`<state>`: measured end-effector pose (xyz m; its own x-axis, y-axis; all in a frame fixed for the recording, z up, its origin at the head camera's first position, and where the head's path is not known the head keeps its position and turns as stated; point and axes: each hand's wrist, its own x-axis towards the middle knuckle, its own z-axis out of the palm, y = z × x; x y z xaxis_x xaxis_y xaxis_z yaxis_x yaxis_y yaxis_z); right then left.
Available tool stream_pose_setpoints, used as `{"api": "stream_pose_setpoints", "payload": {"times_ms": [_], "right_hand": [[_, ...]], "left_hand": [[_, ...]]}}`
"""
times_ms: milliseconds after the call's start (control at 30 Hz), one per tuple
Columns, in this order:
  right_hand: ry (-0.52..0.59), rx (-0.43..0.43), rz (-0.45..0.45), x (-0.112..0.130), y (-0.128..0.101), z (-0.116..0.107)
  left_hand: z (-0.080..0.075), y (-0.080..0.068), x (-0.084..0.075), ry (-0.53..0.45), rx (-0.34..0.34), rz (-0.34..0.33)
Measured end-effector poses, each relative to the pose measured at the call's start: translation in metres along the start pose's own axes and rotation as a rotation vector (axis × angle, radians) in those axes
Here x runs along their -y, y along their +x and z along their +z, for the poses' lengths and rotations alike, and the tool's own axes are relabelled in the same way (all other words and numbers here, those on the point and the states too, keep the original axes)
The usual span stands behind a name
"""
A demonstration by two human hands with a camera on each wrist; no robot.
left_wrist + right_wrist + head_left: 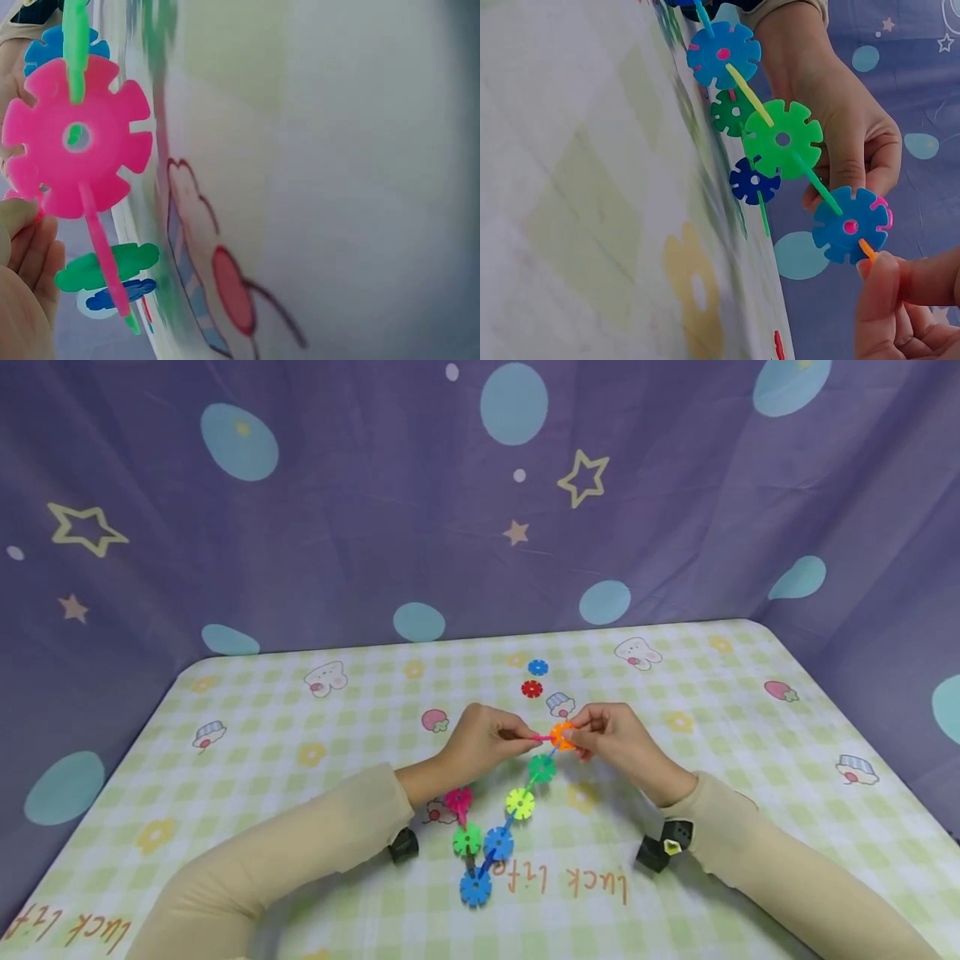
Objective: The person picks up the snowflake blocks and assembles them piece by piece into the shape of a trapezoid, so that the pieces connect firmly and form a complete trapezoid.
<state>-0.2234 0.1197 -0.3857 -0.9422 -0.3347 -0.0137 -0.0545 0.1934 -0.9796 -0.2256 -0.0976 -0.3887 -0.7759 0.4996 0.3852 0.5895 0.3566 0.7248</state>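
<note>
Disc chain point(501, 827): linked plastic snowflake discs, slotted edge to edge, running from a blue disc point(476, 887) near the counter's front edge up to an orange disc point(561, 736) raised between both hands.
Orange disc: top of the chain, joined to a pink disc point(542, 737) seen edge-on.
Left hand point(480, 743): fingers pinched on the edge-on pink disc.
Right hand point(611, 739): fingers curled round the orange disc.
Side branch: a second pink disc point(458, 799) and a green disc point(467, 840), just below the left wrist.
Loose discs: one red disc point(532, 688), one small blue disc point(537, 667), lying beyond the hands.
Counter point(247, 743): green checked cloth with cartoon prints.
Backdrop point(337, 493): purple cloth with stars and dots.
</note>
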Motion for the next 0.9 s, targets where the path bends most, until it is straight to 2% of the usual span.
{"api": "stream_pose_setpoints", "payload": {"times_ms": [333, 533, 700, 800, 900], "right_hand": [[0.072, -0.016, -0.001, 0.001, -0.001, 0.002], [0.077, 0.029, 0.019, 0.001, 0.000, -0.002], [0.069, 0.098, 0.040, 0.000, 0.000, -0.007], [0.072, 0.137, 0.054, -0.002, 0.002, -0.010], [0.070, 0.171, 0.069, -0.005, 0.005, -0.013]], "left_hand": [[0.000, 0.002, 0.001, -0.043, -0.001, 0.020], [0.000, 0.004, -0.001, -0.008, 0.003, -0.038], [-0.006, 0.008, -0.003, 0.037, 0.098, -0.133], [-0.015, 0.013, -0.003, 0.079, 0.176, -0.175], [-0.028, 0.021, 0.003, 0.095, 0.202, -0.209]]}}
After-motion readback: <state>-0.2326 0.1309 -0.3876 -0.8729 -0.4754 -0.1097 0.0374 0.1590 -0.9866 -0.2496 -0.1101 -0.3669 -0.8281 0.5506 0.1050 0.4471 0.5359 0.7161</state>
